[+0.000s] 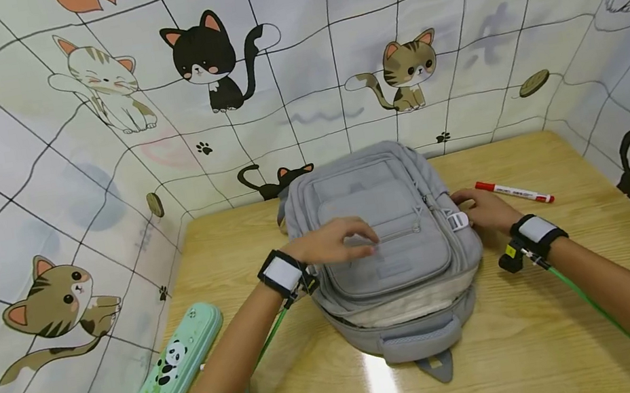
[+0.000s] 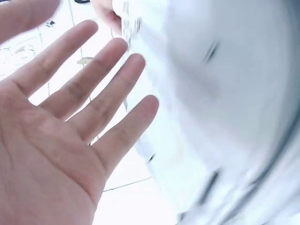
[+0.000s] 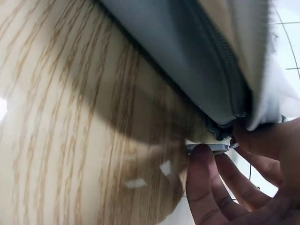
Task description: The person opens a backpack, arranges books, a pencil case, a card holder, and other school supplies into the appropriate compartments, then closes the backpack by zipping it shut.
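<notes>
Nearest to me, a grey backpack [image 1: 387,247] lies flat in the middle of the wooden counter [image 1: 584,291], its front pocket facing up. I see my left hand [image 1: 334,240] resting on that front pocket with fingers spread and straight, gripping nothing; the left wrist view shows the same flat palm [image 2: 61,140] beside pale fabric. My right hand [image 1: 484,209] sits against the bag's right side, and the right wrist view shows its fingertips [image 3: 206,164] pinching a small zipper pull [image 3: 211,146] at the seam. A red marker [image 1: 513,192] lies just beyond that hand. A green panda pencil case [image 1: 177,366] rests near the counter's left edge.
</notes>
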`<control>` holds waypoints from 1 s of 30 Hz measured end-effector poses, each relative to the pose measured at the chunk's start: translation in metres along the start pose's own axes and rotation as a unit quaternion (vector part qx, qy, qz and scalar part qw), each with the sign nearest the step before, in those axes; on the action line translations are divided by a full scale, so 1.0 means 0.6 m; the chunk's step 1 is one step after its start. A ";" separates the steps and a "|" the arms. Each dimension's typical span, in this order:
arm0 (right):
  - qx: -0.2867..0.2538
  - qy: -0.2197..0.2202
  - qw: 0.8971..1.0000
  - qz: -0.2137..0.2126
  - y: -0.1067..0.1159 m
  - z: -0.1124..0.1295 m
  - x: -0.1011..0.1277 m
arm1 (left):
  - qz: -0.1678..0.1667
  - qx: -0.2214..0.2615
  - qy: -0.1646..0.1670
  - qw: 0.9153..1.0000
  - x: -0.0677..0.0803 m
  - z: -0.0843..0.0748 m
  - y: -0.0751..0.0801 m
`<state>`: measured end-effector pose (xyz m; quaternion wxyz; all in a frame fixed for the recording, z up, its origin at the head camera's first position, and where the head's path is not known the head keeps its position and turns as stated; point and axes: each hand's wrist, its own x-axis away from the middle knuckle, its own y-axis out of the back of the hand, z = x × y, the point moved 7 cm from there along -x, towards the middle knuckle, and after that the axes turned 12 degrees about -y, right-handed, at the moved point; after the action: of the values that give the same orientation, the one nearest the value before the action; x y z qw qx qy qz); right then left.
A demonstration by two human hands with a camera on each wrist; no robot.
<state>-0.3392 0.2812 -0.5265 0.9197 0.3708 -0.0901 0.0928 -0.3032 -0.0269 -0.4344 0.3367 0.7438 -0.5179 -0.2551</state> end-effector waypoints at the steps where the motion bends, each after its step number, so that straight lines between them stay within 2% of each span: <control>1: -0.001 -0.007 1.000 -0.007 0.000 -0.001 0.001 | -0.001 -0.018 0.006 1.000 -0.014 0.005 0.011; 4: -0.009 -0.023 0.999 -0.026 0.000 -0.006 0.003 | 0.002 -0.077 0.026 0.997 -0.060 0.021 0.039; 8: 0.003 -0.009 0.998 -0.055 0.000 -0.006 0.006 | 0.015 -0.140 0.073 0.987 -0.117 0.049 0.057; 10: 0.012 0.002 0.998 -0.068 -0.001 -0.006 0.006 | 0.030 -0.168 0.108 0.979 -0.140 0.073 0.054; 13: 0.010 0.011 0.997 -0.070 -0.001 -0.006 0.007 | 0.063 -0.199 0.165 0.964 -0.172 0.134 0.033; 15: 0.011 0.012 0.997 -0.077 0.001 -0.006 0.009 | 0.082 -0.202 0.195 0.956 -0.183 0.163 0.020; 17: 0.017 0.014 0.996 -0.086 0.001 -0.004 0.011 | 0.090 -0.196 0.214 0.953 -0.187 0.179 0.013; 20: 0.034 0.014 0.994 -0.103 0.002 -0.001 0.017 | 0.090 -0.187 0.220 0.953 -0.178 0.160 0.016; 25: 0.056 -0.001 0.992 -0.112 0.005 -0.005 0.039 | 0.094 -0.186 0.214 0.954 -0.166 0.129 0.017; 30: 0.079 -0.007 0.990 -0.114 0.007 -0.019 0.068 | 0.086 -0.185 0.206 0.957 -0.162 0.121 0.019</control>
<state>-0.2997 0.2961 -0.5224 0.8913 0.4510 -0.0457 -0.0086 -0.3951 0.0450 -0.4694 0.5886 0.6578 -0.4427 -0.1574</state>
